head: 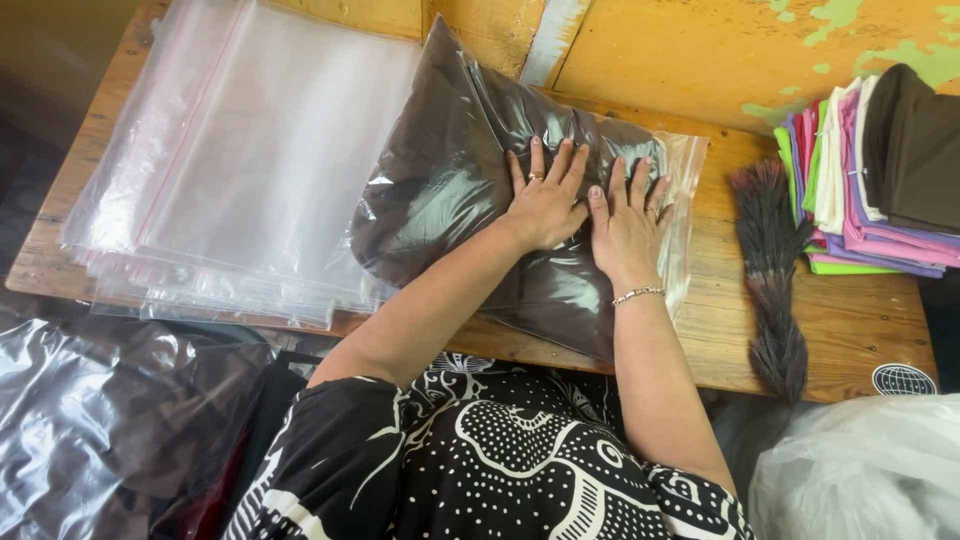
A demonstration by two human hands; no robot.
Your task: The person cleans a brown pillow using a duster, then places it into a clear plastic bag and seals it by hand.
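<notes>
From the head camera, both hands press flat on a clear plastic bag [450, 190] stuffed with a dark brown garment, which lies on the wooden table [860, 320] with its far corner tilted up against the yellow wall [700, 50]. The left hand [547, 200] lies palm down with fingers spread, gripping nothing; a ring shows on one finger. The right hand [628, 225] lies just beside it, also flat and spread open on the bag, with a bracelet [638, 294] at the wrist. The two thumbs nearly touch. To the left of the filled bag, partly under it, sits a stack of empty clear bags [230, 160]. To the right lies a dark feather duster [770, 270], and beyond it a pile of folded cloths [870, 180] in green, white, pink, purple and brown.
</notes>
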